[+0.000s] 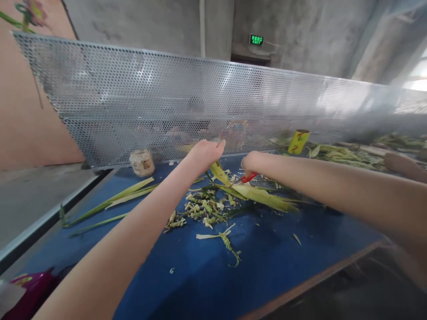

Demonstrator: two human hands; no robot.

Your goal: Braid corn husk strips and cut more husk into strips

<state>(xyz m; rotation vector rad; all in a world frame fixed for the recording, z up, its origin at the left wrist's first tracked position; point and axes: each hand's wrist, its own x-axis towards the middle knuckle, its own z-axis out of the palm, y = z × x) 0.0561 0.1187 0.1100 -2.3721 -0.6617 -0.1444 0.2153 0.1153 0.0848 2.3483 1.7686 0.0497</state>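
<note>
My left hand (pixel 210 151) is closed at the upper end of a broad yellow-green leaf (pixel 218 172), its fingertips pinched together above the blue tabletop (pixel 280 244). A little to its right, my right hand (pixel 251 161) is closed on red-handled scissors (pixel 248 178); the blades are mostly hidden. Just below the scissors, a wide pale-green leaf (pixel 263 197) lies stretched to the right. Beneath both hands sits a pile of small knotted leaf pieces (pixel 205 206). One knotted piece with loose ends (pixel 225 240) lies apart, closer to me.
A perforated metal screen (pixel 167 98) stands along the table's back. Long leaf strips (pixel 113 200) and a ball of twine (pixel 142 162) are at left. At right are a yellow cylinder (pixel 298 142), heaped leaves (pixel 347 155) and another person's hand (pixel 398 163).
</note>
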